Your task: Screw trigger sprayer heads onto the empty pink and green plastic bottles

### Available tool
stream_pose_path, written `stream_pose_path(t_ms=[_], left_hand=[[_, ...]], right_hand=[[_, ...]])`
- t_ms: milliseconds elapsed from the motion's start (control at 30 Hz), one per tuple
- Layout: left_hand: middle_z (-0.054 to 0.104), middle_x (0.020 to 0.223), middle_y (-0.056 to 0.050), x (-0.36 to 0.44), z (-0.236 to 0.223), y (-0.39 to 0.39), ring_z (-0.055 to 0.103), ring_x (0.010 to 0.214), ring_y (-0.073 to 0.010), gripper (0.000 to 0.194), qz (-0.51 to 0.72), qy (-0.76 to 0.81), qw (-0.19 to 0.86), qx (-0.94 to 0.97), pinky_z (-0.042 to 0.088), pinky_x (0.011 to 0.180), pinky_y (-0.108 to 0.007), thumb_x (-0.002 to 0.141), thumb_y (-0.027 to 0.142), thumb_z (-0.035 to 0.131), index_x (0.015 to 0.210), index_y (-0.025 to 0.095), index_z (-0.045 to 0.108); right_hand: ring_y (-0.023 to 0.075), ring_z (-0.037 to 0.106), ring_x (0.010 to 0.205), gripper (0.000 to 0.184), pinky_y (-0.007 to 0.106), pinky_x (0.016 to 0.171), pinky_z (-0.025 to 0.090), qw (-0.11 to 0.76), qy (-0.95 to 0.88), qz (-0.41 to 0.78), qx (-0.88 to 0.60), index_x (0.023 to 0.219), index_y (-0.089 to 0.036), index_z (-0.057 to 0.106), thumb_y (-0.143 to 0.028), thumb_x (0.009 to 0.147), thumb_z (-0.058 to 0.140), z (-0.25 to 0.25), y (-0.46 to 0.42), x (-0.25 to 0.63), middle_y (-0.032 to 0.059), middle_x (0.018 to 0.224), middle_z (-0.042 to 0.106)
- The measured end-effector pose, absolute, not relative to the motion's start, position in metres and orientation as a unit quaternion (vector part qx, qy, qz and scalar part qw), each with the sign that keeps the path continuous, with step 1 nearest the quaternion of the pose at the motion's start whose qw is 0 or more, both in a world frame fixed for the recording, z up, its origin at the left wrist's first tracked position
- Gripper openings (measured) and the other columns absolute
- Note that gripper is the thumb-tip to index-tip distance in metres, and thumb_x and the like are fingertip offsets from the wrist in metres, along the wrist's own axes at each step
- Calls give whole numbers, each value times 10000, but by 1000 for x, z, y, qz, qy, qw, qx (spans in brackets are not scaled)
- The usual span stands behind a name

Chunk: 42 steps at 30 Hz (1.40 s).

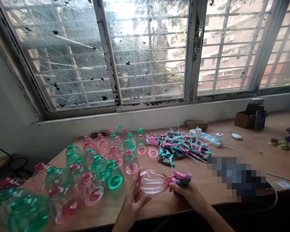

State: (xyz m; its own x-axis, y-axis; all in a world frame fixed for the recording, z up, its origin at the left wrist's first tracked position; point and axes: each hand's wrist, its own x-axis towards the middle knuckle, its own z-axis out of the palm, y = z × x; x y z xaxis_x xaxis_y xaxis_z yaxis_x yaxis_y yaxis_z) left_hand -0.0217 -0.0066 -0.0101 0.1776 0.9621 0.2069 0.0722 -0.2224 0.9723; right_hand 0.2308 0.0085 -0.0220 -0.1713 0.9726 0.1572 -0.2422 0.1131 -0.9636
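A clear pink spray bottle (153,182) lies on its side in the air above the table's front edge, its neck pointing right. My left hand (135,196) is wrapped round the bottle's base end. At the neck, the fingers of my right hand (182,190) close on the pink and dark grey trigger sprayer head (181,178), which sits on the bottle's mouth. How tightly the head is screwed on I cannot tell. Left of my hands stand several open-necked bottles, among them a green one (113,175) and a pink one (90,190).
A heap of pink, teal and grey sprayer heads (181,145) with thin tubes lies on the wooden table (157,206). Behind it are a power strip (207,138) and a brown block (196,125). A blurred-out object (239,177) lies to the right. A cardboard box (245,119) stands farther back.
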Motion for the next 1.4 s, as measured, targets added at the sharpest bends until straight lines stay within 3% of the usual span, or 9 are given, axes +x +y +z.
stream_pose_path(t_ms=[167, 333, 500, 600, 700, 1000, 1133, 1233, 1400], left_hand=[[411, 1607, -63, -17, -3, -12, 368, 1476, -318, 869, 473, 415, 477, 614, 278, 1234, -485, 811, 382, 764, 1541, 343, 295], [425, 1599, -63, -17, 0, -12, 347, 1484, -334, 788, 480, 400, 507, 594, 307, 1225, -495, 839, 454, 724, 1522, 311, 357], [385, 1621, -58, -20, -8, -8, 324, 1492, -345, 795, 479, 438, 438, 622, 212, 1250, -536, 836, 412, 740, 1524, 324, 350], [452, 1582, -69, -18, -7, -8, 464, 1415, -335, 857, 470, 428, 447, 630, 307, 1217, -527, 833, 380, 747, 1548, 345, 274], [447, 1586, -66, -16, -2, -12, 502, 1389, -321, 889, 471, 421, 458, 625, 371, 1191, -483, 827, 365, 754, 1556, 343, 247], [560, 1500, -51, -19, -3, -11, 480, 1404, -315, 785, 450, 432, 465, 628, 326, 1210, -494, 888, 417, 680, 1551, 288, 281], [469, 1570, -53, -19, -6, -10, 380, 1470, -307, 844, 455, 455, 423, 637, 258, 1239, -470, 849, 395, 720, 1556, 309, 266], [454, 1580, -59, -18, -5, -10, 380, 1468, -322, 870, 457, 449, 417, 644, 287, 1226, -464, 837, 400, 726, 1561, 319, 249], [497, 1552, -67, -20, -4, -10, 415, 1448, -324, 858, 447, 442, 459, 628, 311, 1216, -476, 847, 453, 711, 1559, 268, 269]], right_hand=[[112, 520, 472, 424, 255, 476, 410, 543, -505, 573, -349, 954, -164, 681, -525, 765, 797, -23, 8, 232, 2, 675, 668], [109, 499, 462, 591, 261, 467, 416, 543, -510, 571, -345, 1184, -176, 644, -516, 734, 821, -26, 8, 229, 5, 701, 688], [111, 522, 473, 436, 257, 478, 415, 542, -509, 572, -347, 1013, -175, 667, -511, 769, 798, -25, 9, 231, -3, 681, 674], [113, 532, 486, 389, 255, 488, 406, 550, -502, 568, -351, 941, -173, 661, -509, 788, 784, -24, 9, 233, -8, 670, 663], [114, 529, 485, 404, 260, 494, 401, 544, -506, 571, -348, 972, -171, 664, -510, 786, 784, -24, 9, 232, -9, 673, 663], [108, 500, 477, 597, 268, 501, 410, 538, -496, 581, -355, 1184, -179, 645, -510, 723, 829, -24, 6, 229, -29, 669, 641], [114, 510, 486, 492, 256, 488, 397, 532, -505, 583, -350, 1085, -175, 672, -529, 765, 791, -19, 6, 231, -24, 657, 630], [116, 515, 504, 438, 260, 502, 407, 527, -513, 580, -350, 986, -168, 691, -532, 764, 791, -18, 6, 231, -13, 675, 633], [111, 477, 479, 498, 254, 496, 395, 522, -516, 572, -365, 1038, -163, 685, -515, 719, 831, -21, 6, 230, -40, 586, 600]])
